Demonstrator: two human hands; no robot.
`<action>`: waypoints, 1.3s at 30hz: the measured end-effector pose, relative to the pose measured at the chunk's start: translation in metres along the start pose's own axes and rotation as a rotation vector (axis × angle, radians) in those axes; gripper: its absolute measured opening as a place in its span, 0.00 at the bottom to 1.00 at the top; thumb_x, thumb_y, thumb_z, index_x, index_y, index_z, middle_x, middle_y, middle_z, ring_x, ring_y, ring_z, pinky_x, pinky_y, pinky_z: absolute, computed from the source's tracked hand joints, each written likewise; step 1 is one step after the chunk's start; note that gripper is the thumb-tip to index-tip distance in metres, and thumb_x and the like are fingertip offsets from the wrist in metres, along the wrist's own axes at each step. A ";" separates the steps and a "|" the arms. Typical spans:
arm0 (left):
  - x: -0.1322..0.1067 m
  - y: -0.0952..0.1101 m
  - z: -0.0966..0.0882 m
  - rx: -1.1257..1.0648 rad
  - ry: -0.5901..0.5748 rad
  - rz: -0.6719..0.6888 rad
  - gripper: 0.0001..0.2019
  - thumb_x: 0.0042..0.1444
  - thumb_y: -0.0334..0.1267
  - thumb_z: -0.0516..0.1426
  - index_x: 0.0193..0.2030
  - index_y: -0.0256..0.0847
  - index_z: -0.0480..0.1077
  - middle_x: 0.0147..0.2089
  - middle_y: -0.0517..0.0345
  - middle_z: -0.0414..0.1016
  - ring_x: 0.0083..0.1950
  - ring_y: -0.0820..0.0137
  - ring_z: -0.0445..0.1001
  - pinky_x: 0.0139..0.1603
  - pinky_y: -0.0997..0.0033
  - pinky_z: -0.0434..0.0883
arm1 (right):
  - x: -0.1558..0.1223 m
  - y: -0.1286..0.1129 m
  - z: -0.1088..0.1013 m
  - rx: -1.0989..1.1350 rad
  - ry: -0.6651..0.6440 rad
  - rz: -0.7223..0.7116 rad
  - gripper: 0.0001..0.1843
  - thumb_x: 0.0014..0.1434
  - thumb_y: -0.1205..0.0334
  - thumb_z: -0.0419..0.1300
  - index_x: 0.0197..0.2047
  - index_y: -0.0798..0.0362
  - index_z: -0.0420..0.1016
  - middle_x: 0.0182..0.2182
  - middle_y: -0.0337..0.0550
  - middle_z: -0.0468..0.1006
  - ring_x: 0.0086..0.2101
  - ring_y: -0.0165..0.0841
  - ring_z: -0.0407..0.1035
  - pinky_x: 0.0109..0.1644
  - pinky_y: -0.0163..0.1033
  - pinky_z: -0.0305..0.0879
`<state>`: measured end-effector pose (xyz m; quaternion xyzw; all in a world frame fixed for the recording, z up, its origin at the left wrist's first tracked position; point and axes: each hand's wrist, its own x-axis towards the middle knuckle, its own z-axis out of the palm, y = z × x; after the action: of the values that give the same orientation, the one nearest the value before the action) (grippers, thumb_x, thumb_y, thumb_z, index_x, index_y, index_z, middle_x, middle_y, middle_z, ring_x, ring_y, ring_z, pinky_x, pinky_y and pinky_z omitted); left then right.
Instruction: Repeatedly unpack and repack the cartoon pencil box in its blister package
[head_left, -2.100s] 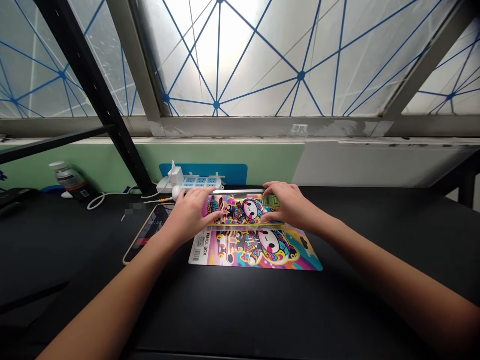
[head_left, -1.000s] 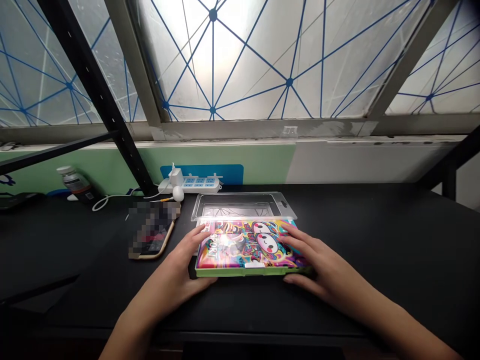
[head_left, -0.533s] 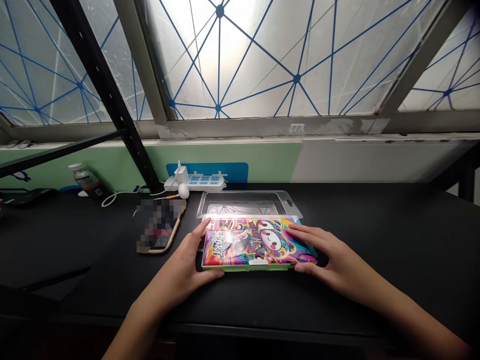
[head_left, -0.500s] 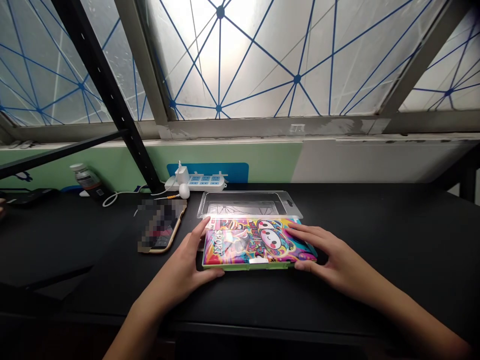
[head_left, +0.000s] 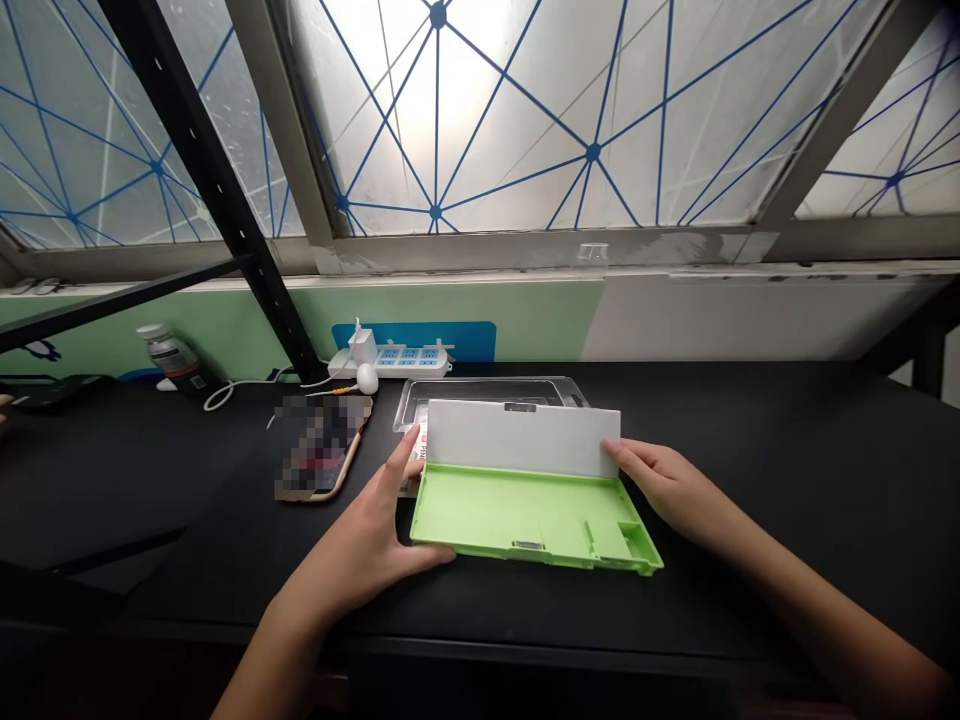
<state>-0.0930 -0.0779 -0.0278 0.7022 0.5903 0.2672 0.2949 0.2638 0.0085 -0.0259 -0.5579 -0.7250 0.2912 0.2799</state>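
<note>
A pencil box [head_left: 525, 510] lies open on the black desk [head_left: 787, 480], showing its light green tray with small dividers at the right end. Its lid [head_left: 521, 438] stands up, white inner face toward me. My left hand [head_left: 367, 535] grips the box's left end, thumb along the front edge, fingers up the left side. My right hand [head_left: 664, 485] holds the lid's right edge between thumb and fingers.
Behind the box lie a clear plastic blister shell [head_left: 487, 391] and a printed card peeking out at the left. A phone [head_left: 319, 458] lies left of the box. A white power strip [head_left: 394, 360] and a bottle [head_left: 169, 355] stand by the wall.
The pencil box, shut with its colourful lid on top half a second ago, now has the lid swung up and back. My right hand moved up to the lid's edge.
</note>
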 end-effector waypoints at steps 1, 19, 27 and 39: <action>0.000 0.000 0.000 0.004 -0.002 0.001 0.59 0.53 0.43 0.69 0.77 0.65 0.28 0.72 0.56 0.64 0.71 0.55 0.65 0.69 0.54 0.62 | -0.001 0.000 0.000 -0.010 -0.001 -0.004 0.27 0.68 0.37 0.50 0.34 0.49 0.77 0.27 0.41 0.78 0.28 0.39 0.70 0.30 0.42 0.67; 0.001 -0.004 -0.002 0.144 0.040 0.050 0.33 0.67 0.56 0.54 0.75 0.48 0.56 0.69 0.47 0.66 0.68 0.52 0.67 0.68 0.52 0.66 | -0.036 0.012 0.013 -0.310 0.087 -0.490 0.36 0.62 0.43 0.64 0.67 0.43 0.59 0.58 0.53 0.76 0.54 0.48 0.74 0.54 0.51 0.73; 0.012 -0.001 0.002 0.169 0.044 0.159 0.21 0.72 0.53 0.48 0.62 0.48 0.70 0.63 0.50 0.73 0.64 0.55 0.68 0.65 0.51 0.66 | -0.013 -0.004 0.011 -0.186 0.102 -0.115 0.30 0.64 0.35 0.55 0.58 0.48 0.66 0.44 0.48 0.84 0.36 0.44 0.78 0.35 0.45 0.73; 0.011 -0.003 0.004 0.103 0.046 0.084 0.37 0.67 0.56 0.55 0.76 0.43 0.51 0.71 0.42 0.62 0.71 0.51 0.60 0.71 0.50 0.59 | 0.019 -0.011 0.008 -0.714 0.154 -0.403 0.23 0.70 0.45 0.50 0.42 0.50 0.79 0.39 0.49 0.79 0.39 0.44 0.73 0.42 0.47 0.59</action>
<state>-0.0901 -0.0667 -0.0329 0.7343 0.5798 0.2649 0.2334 0.2467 0.0233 -0.0218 -0.4869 -0.8521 -0.0820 0.1737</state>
